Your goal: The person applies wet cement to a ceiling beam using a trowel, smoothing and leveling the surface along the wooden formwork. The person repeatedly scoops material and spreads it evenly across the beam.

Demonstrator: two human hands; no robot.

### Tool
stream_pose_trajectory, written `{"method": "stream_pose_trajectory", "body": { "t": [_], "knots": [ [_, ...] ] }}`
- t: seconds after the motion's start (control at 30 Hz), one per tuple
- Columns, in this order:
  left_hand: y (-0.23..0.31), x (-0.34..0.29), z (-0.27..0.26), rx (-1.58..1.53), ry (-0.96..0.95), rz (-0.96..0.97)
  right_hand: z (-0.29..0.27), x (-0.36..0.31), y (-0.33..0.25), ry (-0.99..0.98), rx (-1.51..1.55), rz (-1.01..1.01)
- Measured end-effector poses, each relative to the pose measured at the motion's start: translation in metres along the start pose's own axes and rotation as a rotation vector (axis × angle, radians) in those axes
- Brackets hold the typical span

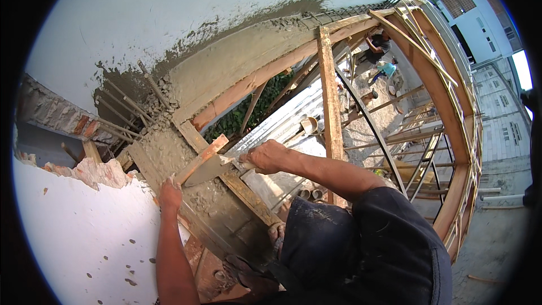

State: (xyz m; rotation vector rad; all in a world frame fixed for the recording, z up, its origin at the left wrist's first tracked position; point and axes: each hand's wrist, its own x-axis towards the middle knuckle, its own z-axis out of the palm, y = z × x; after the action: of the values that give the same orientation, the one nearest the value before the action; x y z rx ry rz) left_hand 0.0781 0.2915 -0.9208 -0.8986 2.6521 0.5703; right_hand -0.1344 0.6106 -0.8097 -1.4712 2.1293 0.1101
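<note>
Wet concrete (166,148) lies just beyond the left fingers, spreading under the trowel (206,171) too. From where I stand, the left hand (170,195) is closed round the near end of a wooden strip (202,159), the right hand (266,157) curled round the trowel's handle. I'd steady the strip and keep the blade low, sparing the edge board (250,198) below the right fingers

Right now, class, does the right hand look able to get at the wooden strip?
Probably yes: the wooden strip has its free end close to the right hand, seemingly unblocked, though that hand grips a trowel and the left hand holds the other end.
</note>
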Motion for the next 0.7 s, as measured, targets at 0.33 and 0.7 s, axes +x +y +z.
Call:
{"method": "stream_pose_trajectory", "body": {
  "t": [0.33,0.7],
  "knots": [
    [-0.013,0.014,0.003,-0.023,-0.087,-0.021,-0.050,0.016,-0.012,-0.262,-0.061,-0.109],
    [-0.012,0.024,-0.009,-0.125,-0.095,-0.014,-0.049,0.116,-0.101,-0.578,-0.485,-0.244]
  ]
}}
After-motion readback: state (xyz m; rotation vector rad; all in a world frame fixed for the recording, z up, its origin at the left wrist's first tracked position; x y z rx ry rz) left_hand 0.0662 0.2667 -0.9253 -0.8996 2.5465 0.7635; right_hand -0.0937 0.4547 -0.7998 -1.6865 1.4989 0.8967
